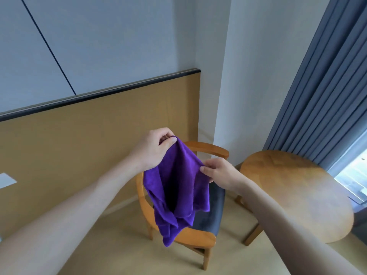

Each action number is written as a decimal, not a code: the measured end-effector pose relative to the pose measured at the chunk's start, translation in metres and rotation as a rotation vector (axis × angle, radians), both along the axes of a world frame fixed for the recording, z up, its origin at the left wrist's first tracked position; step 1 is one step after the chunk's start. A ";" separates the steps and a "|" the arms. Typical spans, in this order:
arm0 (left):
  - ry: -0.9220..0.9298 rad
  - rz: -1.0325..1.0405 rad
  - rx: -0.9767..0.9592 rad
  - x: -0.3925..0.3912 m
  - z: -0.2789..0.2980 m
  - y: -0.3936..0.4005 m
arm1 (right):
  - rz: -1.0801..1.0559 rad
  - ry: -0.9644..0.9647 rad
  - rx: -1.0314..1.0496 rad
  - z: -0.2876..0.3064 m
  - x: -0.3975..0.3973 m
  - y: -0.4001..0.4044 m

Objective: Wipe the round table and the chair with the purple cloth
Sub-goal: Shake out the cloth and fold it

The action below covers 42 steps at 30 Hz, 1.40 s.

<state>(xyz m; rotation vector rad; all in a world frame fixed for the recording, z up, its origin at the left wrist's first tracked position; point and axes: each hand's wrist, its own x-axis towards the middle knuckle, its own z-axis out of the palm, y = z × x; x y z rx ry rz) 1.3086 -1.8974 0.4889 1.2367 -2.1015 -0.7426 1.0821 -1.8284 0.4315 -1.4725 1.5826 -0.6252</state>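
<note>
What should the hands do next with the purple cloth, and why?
Probably fold it into a pad. The left hand and right hand pinch the purple cloth by its top edge, so it hangs loose above the chair, touching neither that nor the round table.

1. Your left arm: bare, reaches in from the lower left, extended forward and up toward the middle of the view.
2. Your left hand (156, 149): raised higher than the other, fingers curled, thumb and fingers pinching a top edge of the cloth (178, 187).
3. Your right arm: bare, reaches in from the lower right, extended forward.
4. Your right hand (220, 173): lower, back of hand up, thumb and fingertips pinching the cloth's other top edge.
5. Both hands: near each other, not touching.
</note>
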 end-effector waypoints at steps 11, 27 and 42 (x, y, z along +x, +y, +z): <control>-0.153 0.060 -0.108 -0.006 0.042 -0.040 | -0.031 0.400 -0.317 0.023 0.001 -0.037; -0.322 -0.053 -0.067 0.015 0.077 -0.064 | -0.148 0.356 -0.346 0.064 -0.036 -0.066; -0.397 0.068 -0.062 0.057 0.087 -0.084 | 0.073 0.495 -0.246 0.125 -0.069 -0.057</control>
